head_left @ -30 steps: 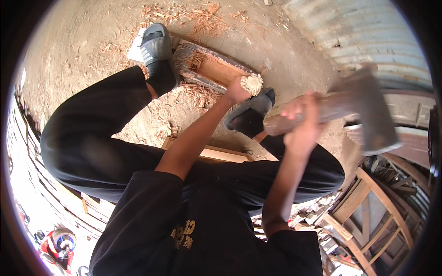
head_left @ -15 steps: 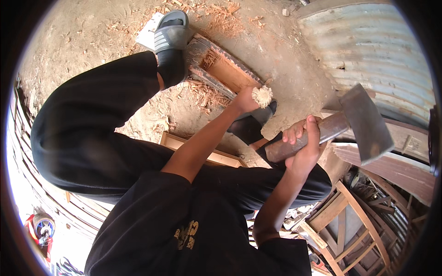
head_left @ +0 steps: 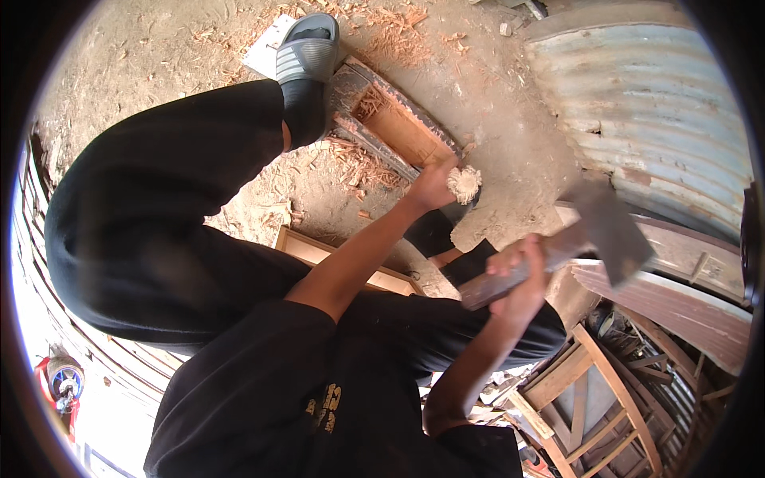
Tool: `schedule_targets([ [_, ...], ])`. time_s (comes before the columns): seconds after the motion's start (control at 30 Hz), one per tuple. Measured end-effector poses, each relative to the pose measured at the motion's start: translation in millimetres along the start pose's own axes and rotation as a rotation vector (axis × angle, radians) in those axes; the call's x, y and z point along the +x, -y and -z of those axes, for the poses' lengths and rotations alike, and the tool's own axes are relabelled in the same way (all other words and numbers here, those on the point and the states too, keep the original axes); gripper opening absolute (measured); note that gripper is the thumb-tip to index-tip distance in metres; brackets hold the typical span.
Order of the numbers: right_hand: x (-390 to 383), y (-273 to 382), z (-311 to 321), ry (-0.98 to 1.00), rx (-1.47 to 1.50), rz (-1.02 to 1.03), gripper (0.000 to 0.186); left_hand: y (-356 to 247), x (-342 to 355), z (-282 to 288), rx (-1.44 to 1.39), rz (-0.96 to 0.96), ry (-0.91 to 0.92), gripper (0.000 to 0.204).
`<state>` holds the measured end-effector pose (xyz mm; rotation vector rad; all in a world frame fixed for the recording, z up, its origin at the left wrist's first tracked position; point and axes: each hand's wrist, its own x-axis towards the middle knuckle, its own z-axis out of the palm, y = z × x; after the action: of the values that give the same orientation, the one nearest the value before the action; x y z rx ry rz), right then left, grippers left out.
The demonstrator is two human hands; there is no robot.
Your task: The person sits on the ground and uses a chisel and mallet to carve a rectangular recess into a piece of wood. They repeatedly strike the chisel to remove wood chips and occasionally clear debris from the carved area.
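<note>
My left hand is closed around a chisel, whose pale, frayed wooden handle end sticks up from the fist; its blade is hidden below. Under that hand lies a long wooden piece with a hollowed reddish-brown inside and loose shavings at its far left end. My right hand grips the thick handle of a mallet with a big, dark, blocky head. The mallet is raised to the right, apart from the chisel, and slightly blurred by motion.
My sandalled foot is by the wooden piece's far end. Shavings litter the dirt floor. Corrugated metal sheet stands at the right, above stacked boards. A wooden frame lies lower right, and a shallow wooden box beside my leg.
The mallet has swung down and a little to the left with my right hand. My left hand still holds the chisel over the wooden piece; the whole view has shifted slightly.
</note>
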<state>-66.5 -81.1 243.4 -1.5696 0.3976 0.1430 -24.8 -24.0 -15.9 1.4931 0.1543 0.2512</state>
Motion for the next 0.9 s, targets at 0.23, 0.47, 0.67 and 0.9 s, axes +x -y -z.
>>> schedule_targets([
  [0.23, 10, -113, 15, 0.090, -0.401, 0.082, 0.022, 8, 4, -11, 0.062, -0.032, -0.002, 0.043],
  [0.47, 0, -59, 11, 0.054, -0.196, -0.246, 0.017, 13, 6, -11, 0.022, 0.041, -0.017, 0.042],
  [0.67, 13, 45, -4, 0.052, 0.127, 0.285, 0.023, -6, 3, 2, -0.015, 0.017, -0.007, 0.038],
  [0.9, 22, -99, 25, 0.189, -0.332, -0.454, 0.018, 0, 2, -4, 0.004, -0.043, -0.029, 0.040],
])
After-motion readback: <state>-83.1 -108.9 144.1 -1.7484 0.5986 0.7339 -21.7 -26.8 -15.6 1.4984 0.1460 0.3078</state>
